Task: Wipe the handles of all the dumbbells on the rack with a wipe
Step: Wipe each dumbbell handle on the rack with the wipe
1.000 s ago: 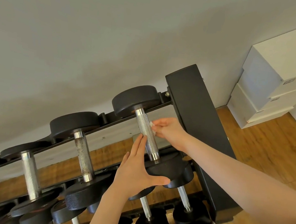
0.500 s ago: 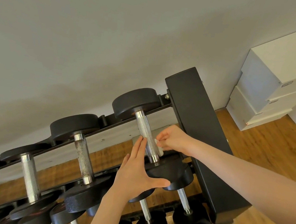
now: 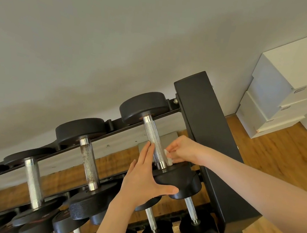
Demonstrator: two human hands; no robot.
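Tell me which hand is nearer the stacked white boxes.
Right. The right hand holds a wipe on the handle's side facing the white boxes; the left hand is on its far side.

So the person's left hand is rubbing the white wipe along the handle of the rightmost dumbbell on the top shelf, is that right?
Not quite: the head view shows the right hand pinching the wipe against that dumbbell's handle. The left hand only steadies its front head.

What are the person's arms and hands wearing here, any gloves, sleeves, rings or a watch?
Nothing shows on them. The left hand and the right hand are bare, with no gloves, and no rings can be seen on the fingers. Both forearms are uncovered as far as the picture reaches, with no watch, band or sleeve in view. Short, unpainted-looking nails are all that can be made out.
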